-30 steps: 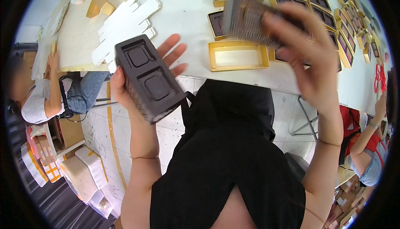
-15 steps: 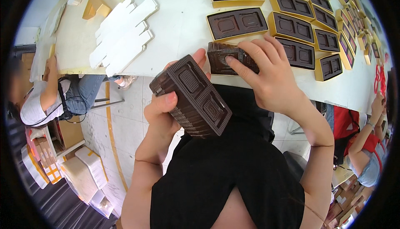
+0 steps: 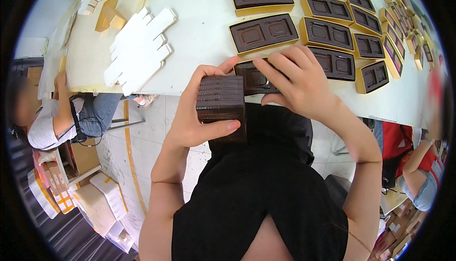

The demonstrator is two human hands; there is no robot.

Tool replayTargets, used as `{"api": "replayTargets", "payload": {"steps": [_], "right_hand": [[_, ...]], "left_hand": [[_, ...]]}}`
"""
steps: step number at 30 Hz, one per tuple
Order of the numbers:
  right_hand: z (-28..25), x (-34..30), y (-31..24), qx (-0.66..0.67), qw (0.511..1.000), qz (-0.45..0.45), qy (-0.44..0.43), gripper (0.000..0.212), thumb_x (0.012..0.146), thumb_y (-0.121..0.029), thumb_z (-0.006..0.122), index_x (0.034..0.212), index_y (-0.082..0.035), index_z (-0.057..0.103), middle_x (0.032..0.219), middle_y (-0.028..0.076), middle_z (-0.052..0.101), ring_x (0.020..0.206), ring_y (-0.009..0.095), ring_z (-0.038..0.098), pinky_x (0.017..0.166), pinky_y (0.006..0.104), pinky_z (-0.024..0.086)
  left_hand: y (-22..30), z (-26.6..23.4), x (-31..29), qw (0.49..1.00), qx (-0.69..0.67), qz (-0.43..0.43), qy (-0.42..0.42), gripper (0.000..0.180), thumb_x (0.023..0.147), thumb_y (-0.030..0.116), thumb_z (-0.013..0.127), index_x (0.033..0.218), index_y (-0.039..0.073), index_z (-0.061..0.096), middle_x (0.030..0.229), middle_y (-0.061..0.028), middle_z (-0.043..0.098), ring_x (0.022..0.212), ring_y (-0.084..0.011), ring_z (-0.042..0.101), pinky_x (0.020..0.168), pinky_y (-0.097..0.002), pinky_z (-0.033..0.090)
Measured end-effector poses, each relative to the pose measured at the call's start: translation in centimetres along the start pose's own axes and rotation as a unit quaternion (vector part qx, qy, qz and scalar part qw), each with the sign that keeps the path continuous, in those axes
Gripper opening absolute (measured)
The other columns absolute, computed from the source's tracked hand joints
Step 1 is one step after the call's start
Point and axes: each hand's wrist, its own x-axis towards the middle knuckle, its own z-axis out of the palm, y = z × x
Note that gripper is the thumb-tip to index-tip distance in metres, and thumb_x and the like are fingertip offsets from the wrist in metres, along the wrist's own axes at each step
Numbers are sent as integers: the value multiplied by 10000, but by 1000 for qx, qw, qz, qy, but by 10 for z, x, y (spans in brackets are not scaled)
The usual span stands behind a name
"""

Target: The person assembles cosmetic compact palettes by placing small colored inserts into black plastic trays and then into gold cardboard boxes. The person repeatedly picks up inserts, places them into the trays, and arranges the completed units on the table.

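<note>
A thick stack of nested dark brown plastic trays [image 3: 220,100] is gripped in my left hand [image 3: 187,123], the thumb across its near side. The stack is held in front of the table edge, with its ridged, layered side showing. My right hand [image 3: 304,83] pinches another dark brown tray [image 3: 255,76] at the table edge, fingers on top and thumb below. This tray's left end meets the stack; my fingers hide its right part. Just beyond, a gold box [image 3: 263,34] holds a dark two-recess tray.
Rows of gold boxes with dark trays [image 3: 327,33] fill the table's right side. White flat cartons [image 3: 140,52] lie left, near empty gold box frames [image 3: 110,15]. A person [image 3: 52,113] sits at left; another person's arm [image 3: 420,156] is at right. Foam boxes [image 3: 107,192] stand on the floor.
My left hand has turned the stack, so its layered side now shows instead of its recessed face. My right hand has shifted its grip, the thumb now under the tray.
</note>
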Motion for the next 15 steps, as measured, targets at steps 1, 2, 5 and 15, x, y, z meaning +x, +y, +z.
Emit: {"api": "replayTargets", "payload": {"steps": [1, 2, 5, 15], "right_hand": [[-2, 3, 2, 22, 1000, 8, -18, 625, 810, -436, 660, 1264, -12, 585, 1126, 103, 550, 967, 299, 527, 937, 452, 458], [-3, 6, 4, 44, 998, 17, -36, 679, 808, -493, 639, 1281, -12, 568, 1152, 111, 544, 997, 313, 524, 947, 459, 449], [-3, 10, 7, 42, 998, 20, -45, 746, 829, -561, 607, 1330, -15, 524, 1252, 139, 518, 1113, 347, 498, 987, 481, 421], [-48, -22, -12, 125, 965, 230, 26, 450, 842, -132, 744, 1259, -21, 616, 1180, 134, 565, 930, 268, 629, 776, 333, 552]], "left_hand": [[-2, 0, 1, 1000, 21, -5, 0, 675, 642, 121, 874, 1185, 73, 476, 1530, -209, 389, 1252, -197, 494, 1023, -328, 407], [-4, 1, 2, 1000, 31, 5, -1, 677, 640, 126, 876, 1186, 75, 478, 1533, -211, 384, 1272, -205, 481, 1037, -335, 394], [-8, 5, 3, 999, 42, 26, -1, 691, 627, 142, 884, 1189, 79, 485, 1541, -217, 372, 1341, -235, 432, 1081, -358, 354], [-4, 13, -11, 995, -40, 0, 92, 772, 552, 176, 905, 1198, 63, 498, 1543, -249, 350, 1459, -353, 306, 1156, -430, 263]]}}
